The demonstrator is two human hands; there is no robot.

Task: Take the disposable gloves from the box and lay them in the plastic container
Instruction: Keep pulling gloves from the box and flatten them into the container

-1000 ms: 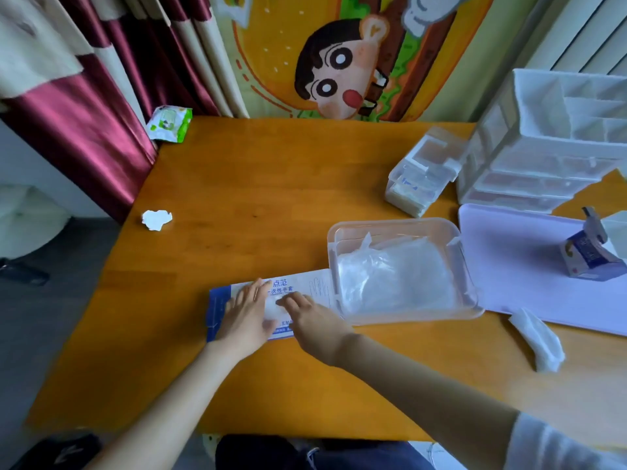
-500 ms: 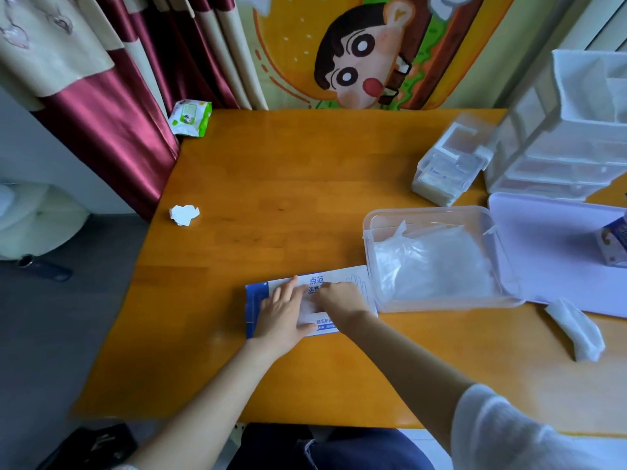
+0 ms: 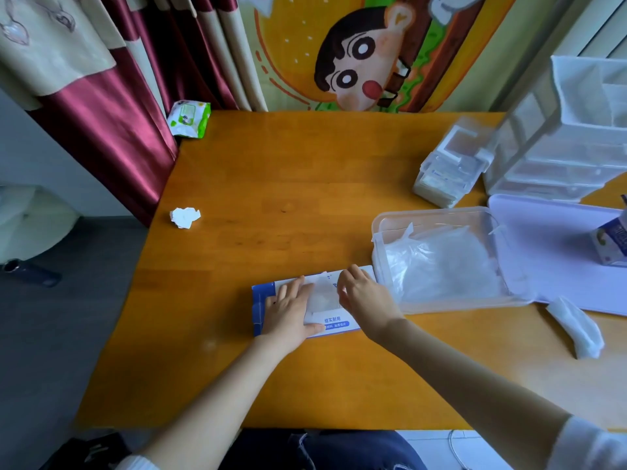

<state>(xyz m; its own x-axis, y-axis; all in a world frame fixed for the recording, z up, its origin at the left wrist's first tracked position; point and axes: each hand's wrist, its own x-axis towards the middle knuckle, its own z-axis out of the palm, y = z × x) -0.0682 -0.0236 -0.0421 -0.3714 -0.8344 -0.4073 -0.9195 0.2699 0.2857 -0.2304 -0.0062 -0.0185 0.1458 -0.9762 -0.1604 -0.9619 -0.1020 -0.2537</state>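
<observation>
One glove (image 3: 322, 295): thin, see-through, whitish sheet sticking up out of the top of the box (image 3: 334, 322), right between the hands. The box is flat, white w/ a blue end & blue print, lying under both hands. The left hand (image 3: 288, 310) lies flat on it, fingers straight, pressing down. The right hand (image 3: 364, 296) has its fingers curled, pinching the glove's edge. The plastic container (image 3: 431, 212) sits just right of the right hand, beside the box's end; it is clear w/ rounded corners, lid off, and holds a pile of gloves (image 3: 448, 266). They are crinkly and cloudy; no. of pieces can't tell.

Counts:
- 1 box, 1 glove in the pinch, 1 container.
- 1 pale lilac lid (image 3: 549, 239) past the container, w/ 1 small carton (image 3: 610, 239) standing on it.
- 1 folded white sheet (image 3: 575, 325) well right of the right hand.
- 1 crumpled paper (image 3: 185, 217) & 1 wipes pack (image 3: 188, 118) beyond and left of the left hand.
- 1 small clear case (image 3: 451, 167) & 1 clear drawer unit (image 3: 570, 137) far beyond the right hand.

The surface (image 3: 288, 198) is orange-brown wood. Behind it hang a red & cream curtain (image 3: 101, 130) and a cartoon wall cloth (image 3: 356, 62). There is grey floor (image 3: 68, 334) to the left.
</observation>
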